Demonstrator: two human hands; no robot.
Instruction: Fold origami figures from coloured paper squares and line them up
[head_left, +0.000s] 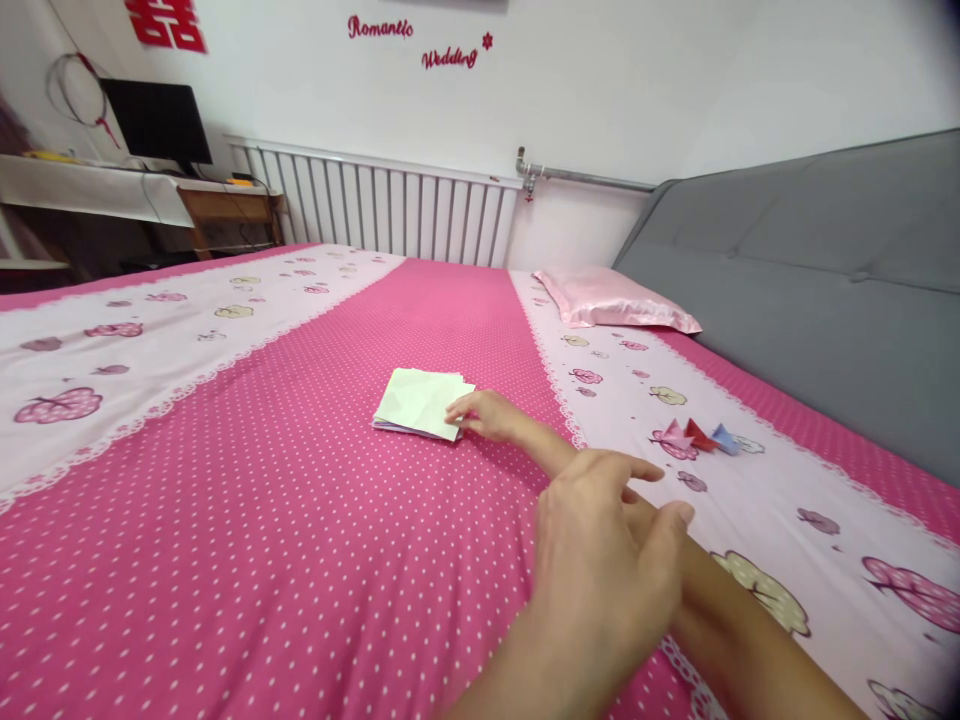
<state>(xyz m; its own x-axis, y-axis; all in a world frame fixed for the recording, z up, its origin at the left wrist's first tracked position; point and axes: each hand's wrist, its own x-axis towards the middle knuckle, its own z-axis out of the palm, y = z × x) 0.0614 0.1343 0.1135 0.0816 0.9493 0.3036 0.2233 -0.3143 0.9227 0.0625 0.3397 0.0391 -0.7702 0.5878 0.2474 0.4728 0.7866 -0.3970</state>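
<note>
A small stack of square paper (pixel 420 400) lies on the pink polka-dot part of the bed, with a pale yellow-green sheet on top and other colours showing at its edges. My right hand (pixel 487 414) reaches to the stack's right side, its fingertips closed on the edge of the top sheet. Nearer to me, my left hand (pixel 607 530) is raised over my right forearm, thumb and fingers apart, holding nothing. To the right lie three folded paper pieces: a pink one (pixel 676 434), a red one (pixel 700 436) and a blue one (pixel 725 439).
The bedspread (pixel 315 540) spreads across the view. A pink pillow (pixel 615 298) lies at the right, before a grey padded headboard (pixel 817 240). Beyond the bed are a white radiator (pixel 382 205) and a desk (pixel 225 207) with a monitor (pixel 157 122).
</note>
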